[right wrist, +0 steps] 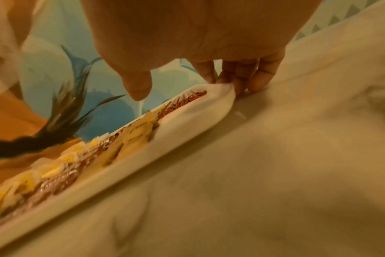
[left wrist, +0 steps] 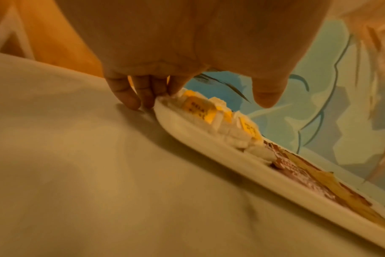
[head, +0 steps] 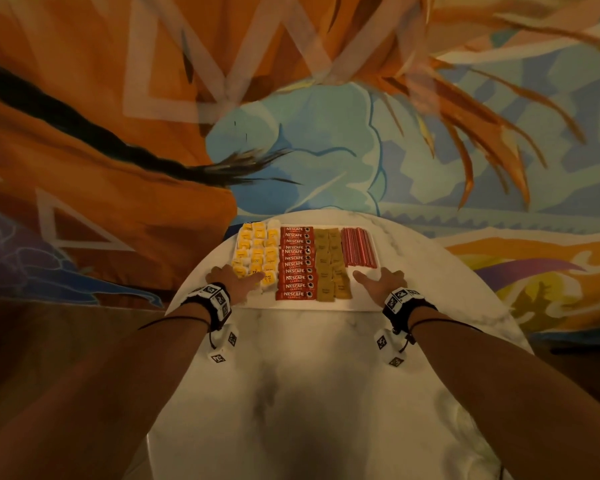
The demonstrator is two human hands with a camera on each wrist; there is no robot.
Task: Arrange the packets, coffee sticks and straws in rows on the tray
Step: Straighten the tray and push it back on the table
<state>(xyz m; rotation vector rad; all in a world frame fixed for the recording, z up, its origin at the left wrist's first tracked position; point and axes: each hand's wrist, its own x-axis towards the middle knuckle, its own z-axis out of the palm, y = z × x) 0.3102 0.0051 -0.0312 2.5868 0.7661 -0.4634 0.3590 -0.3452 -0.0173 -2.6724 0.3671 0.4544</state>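
Observation:
A white tray (head: 309,304) lies on the far part of a round marble table (head: 309,375). On it, from left to right, sit rows of yellow packets (head: 257,251), red Nescafe coffee sticks (head: 296,263), brown packets (head: 331,261) and red straws (head: 357,247). My left hand (head: 238,280) is at the tray's left near corner. Its fingers (left wrist: 143,93) touch the rim (left wrist: 209,149) and the table, with the thumb raised over the yellow packets (left wrist: 200,107). My right hand (head: 381,282) is at the right near corner. Its fingers (right wrist: 242,76) touch the rim (right wrist: 165,147) beside the straws (right wrist: 182,104), thumb lifted.
The tray's far edge lies close to the table's far rim. Beyond that rim is a floor or wall painted in orange and blue. The near half of the table, between my forearms, is bare marble.

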